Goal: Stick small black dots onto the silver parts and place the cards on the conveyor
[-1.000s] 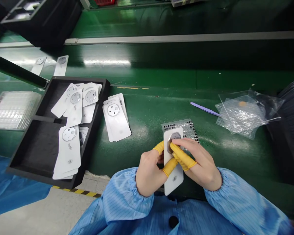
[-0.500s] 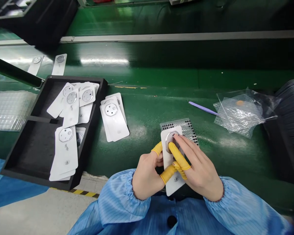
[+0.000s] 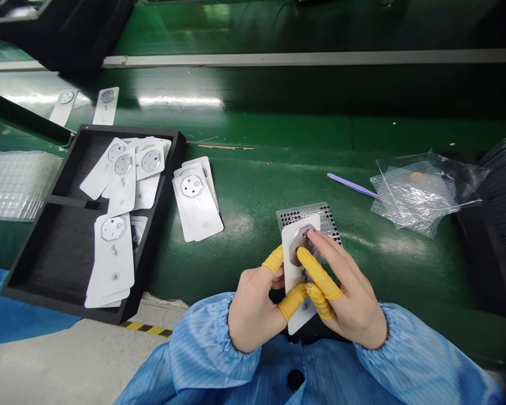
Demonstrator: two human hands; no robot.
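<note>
White card (image 3: 294, 274) with silver plate (image 3: 297, 242), yellow finger cots (image 3: 319, 274), black-dotted clear sheet (image 3: 331, 223), pinstriped blue sleeves (image 3: 204, 337)

1) Assessed as factory assembly station
2) Built around long green work surface (image 3: 244, 191) with metal rail (image 3: 261, 59)
3) Supplied with matching white cards (image 3: 113, 259), partly batched in black tray (image 3: 50, 253)
4) Staffed in blue smock (image 3: 206, 349) and yellow finger cots (image 3: 320, 273)
5) Marked with yellow-and-black tape (image 3: 145, 328) on floor (image 3: 88, 365)
</note>
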